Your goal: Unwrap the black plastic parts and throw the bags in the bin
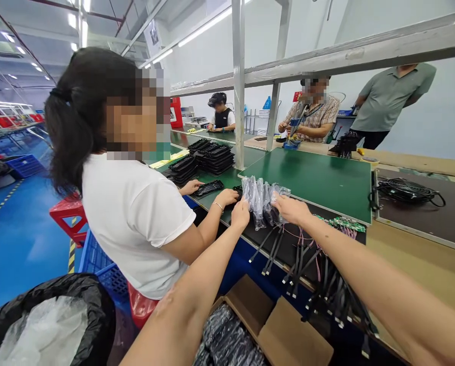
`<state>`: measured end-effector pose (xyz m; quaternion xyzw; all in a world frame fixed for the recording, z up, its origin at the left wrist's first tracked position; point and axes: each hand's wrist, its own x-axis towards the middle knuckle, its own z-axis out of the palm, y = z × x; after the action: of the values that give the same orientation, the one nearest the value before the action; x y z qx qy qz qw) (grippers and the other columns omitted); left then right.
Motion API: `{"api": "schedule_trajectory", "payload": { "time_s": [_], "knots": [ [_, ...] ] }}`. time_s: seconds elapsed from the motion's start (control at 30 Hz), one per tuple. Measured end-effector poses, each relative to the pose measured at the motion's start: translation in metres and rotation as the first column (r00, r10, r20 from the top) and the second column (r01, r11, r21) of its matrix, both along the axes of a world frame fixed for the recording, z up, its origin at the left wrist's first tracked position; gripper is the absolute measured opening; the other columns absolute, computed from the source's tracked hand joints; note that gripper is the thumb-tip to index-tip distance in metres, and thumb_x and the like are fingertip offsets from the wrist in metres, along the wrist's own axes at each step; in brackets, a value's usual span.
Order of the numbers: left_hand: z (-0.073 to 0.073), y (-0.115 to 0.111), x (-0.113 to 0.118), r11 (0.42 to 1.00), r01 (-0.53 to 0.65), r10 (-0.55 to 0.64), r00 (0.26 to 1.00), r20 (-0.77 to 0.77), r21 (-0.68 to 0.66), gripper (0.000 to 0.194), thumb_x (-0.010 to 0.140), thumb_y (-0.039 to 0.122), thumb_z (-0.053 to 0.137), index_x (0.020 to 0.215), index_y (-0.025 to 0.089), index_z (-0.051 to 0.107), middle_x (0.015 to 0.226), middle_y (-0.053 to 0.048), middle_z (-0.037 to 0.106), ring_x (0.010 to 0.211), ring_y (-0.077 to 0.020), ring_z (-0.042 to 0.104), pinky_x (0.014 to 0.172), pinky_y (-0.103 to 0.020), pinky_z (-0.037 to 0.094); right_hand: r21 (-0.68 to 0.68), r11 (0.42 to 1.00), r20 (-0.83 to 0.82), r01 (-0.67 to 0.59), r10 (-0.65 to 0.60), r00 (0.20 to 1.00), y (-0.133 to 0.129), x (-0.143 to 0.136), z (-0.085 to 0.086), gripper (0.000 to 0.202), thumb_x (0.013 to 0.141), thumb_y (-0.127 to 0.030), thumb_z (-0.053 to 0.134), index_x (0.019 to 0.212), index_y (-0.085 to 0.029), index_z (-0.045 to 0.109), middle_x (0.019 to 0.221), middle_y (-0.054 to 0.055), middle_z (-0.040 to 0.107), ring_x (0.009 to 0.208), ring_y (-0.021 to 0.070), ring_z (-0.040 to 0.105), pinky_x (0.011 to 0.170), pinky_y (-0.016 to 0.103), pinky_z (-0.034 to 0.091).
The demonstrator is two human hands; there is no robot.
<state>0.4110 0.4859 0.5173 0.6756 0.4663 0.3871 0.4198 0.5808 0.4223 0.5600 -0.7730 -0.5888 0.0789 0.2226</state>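
While the row of clear plastic bags with dark contents (263, 201) is at the green-topped bench (319, 175)'s near edge, my left hand (240, 214) clamps its 8 o'clock end, right hand (293, 209) its 3. Black flat cables (328, 287) at 4–5, open brown cardboard box (296, 333) at 6, white-shirted co-worker (131, 213) at 9, black plastic frame stacks (212, 158) at 10.

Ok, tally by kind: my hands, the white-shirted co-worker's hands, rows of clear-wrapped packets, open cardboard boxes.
Your left hand and right hand: 2
Co-worker's hands: 2
Row of clear-wrapped packets: 1
Open cardboard box: 1
Total: 6
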Motion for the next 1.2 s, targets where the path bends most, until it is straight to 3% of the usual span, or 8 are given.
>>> {"api": "schedule_trajectory", "payload": {
  "time_s": [0.17, 0.37, 0.73, 0.83, 0.97, 1.03, 1.1, 1.2],
  "knots": [
    [-0.009, -0.034, 0.001, 0.999, -0.030, 0.030, 1.000, 0.001, 0.033, 0.056, 0.094, 0.041, 0.031, 0.144, 0.018, 0.017, 0.152, -0.009, 0.016, 0.139, -0.0204, 0.013, 0.114, -0.037, 0.015, -0.055, 0.998, 0.079, 0.035, -0.030, 0.996, 0.010, 0.007, 0.054, 0.033, 0.091, -0.038, 0.043, 0.113, -0.020, 0.059, 0.109, 0.008, 0.063, 0.096, 0.0188, 0.059, 0.088, 0.041, 0.044],
    [-0.020, -0.047, 0.016, 1.000, -0.011, 0.013, 0.998, -0.064, 0.027, 0.104, 0.071, 0.048, 0.067, 0.146, 0.020, 0.001, 0.152, -0.013, -0.004, 0.139, -0.0289, 0.010, 0.112, -0.040, 0.020, 0.006, 0.996, 0.111, 0.092, -0.092, 0.990, 0.022, 0.007, 0.095, 0.036, 0.089, -0.037, 0.038, 0.100, -0.022, 0.068, 0.106, 0.007, 0.065, 0.099, 0.0244, 0.059, 0.079, 0.033, 0.045],
    [-0.005, -0.014, 0.011, 0.999, -0.050, 0.050, 0.992, -0.118, 0.001, 0.045, 0.091, 0.033, 0.043, 0.135, 0.023, 0.040, 0.153, -0.008, 0.007, 0.137, -0.0242, 0.023, 0.112, -0.035, 0.023, 0.160, 0.975, 0.072, 0.152, -0.165, 0.984, 0.005, 0.035, 0.154, 0.032, 0.091, -0.041, 0.044, 0.101, -0.014, 0.058, 0.101, 0.005, 0.060, 0.092, 0.0162, 0.057, 0.081, 0.035, 0.048],
    [0.002, -0.013, 0.011, 0.997, -0.078, 0.078, 0.988, -0.136, 0.009, 0.042, 0.091, 0.035, 0.046, 0.130, 0.020, 0.046, 0.151, -0.010, 0.015, 0.133, -0.0263, 0.030, 0.109, -0.045, 0.027, 0.062, 0.992, 0.045, 0.106, -0.109, 0.993, -0.015, 0.033, 0.128, 0.026, 0.088, -0.034, 0.052, 0.103, -0.014, 0.056, 0.097, 0.004, 0.061, 0.080, 0.0123, 0.059, 0.070, 0.029, 0.050],
    [0.015, -0.011, 0.011, 0.992, -0.120, 0.126, 0.974, -0.187, 0.042, 0.036, 0.091, 0.033, 0.045, 0.125, 0.022, 0.052, 0.150, -0.008, 0.021, 0.130, -0.0252, 0.036, 0.106, -0.042, 0.033, -0.155, 0.988, 0.063, 0.003, 0.007, 0.998, -0.042, 0.006, 0.043, 0.027, 0.068, -0.032, 0.073, 0.086, -0.016, 0.062, 0.087, 0.003, 0.066, 0.076, 0.0140, 0.061, 0.067, 0.026, 0.047],
    [0.026, -0.009, 0.012, 0.988, -0.133, 0.146, 0.964, -0.224, 0.072, 0.034, 0.090, 0.031, 0.046, 0.123, 0.027, 0.055, 0.150, -0.004, 0.022, 0.131, -0.0242, 0.034, 0.106, -0.039, 0.034, -0.183, 0.982, 0.115, 0.039, -0.018, 0.993, -0.048, -0.008, 0.008, 0.020, 0.071, -0.032, 0.069, 0.084, -0.017, 0.063, 0.085, 0.006, 0.066, 0.079, 0.0192, 0.062, 0.067, 0.028, 0.045],
    [0.040, -0.006, 0.014, 0.986, -0.134, 0.157, 0.953, -0.258, 0.102, 0.032, 0.090, 0.031, 0.046, 0.120, 0.029, 0.057, 0.148, -0.003, 0.027, 0.131, -0.0242, 0.034, 0.106, -0.038, 0.033, -0.169, 0.984, 0.158, 0.064, -0.037, 0.987, -0.048, -0.014, -0.005, 0.012, 0.078, -0.030, 0.058, 0.079, -0.019, 0.063, 0.086, 0.008, 0.067, 0.083, 0.0216, 0.062, 0.068, 0.029, 0.042],
    [0.064, 0.004, 0.020, 0.986, -0.105, 0.139, 0.947, -0.289, 0.132, 0.031, 0.091, 0.036, 0.047, 0.117, 0.024, 0.058, 0.138, -0.008, 0.042, 0.125, -0.0246, 0.041, 0.104, -0.045, 0.033, -0.112, 0.992, 0.177, 0.062, -0.041, 0.983, -0.036, -0.008, 0.019, 0.018, 0.082, -0.031, 0.050, 0.074, -0.020, 0.062, 0.085, 0.007, 0.067, 0.086, 0.0231, 0.060, 0.069, 0.030, 0.039]
  ]
}}
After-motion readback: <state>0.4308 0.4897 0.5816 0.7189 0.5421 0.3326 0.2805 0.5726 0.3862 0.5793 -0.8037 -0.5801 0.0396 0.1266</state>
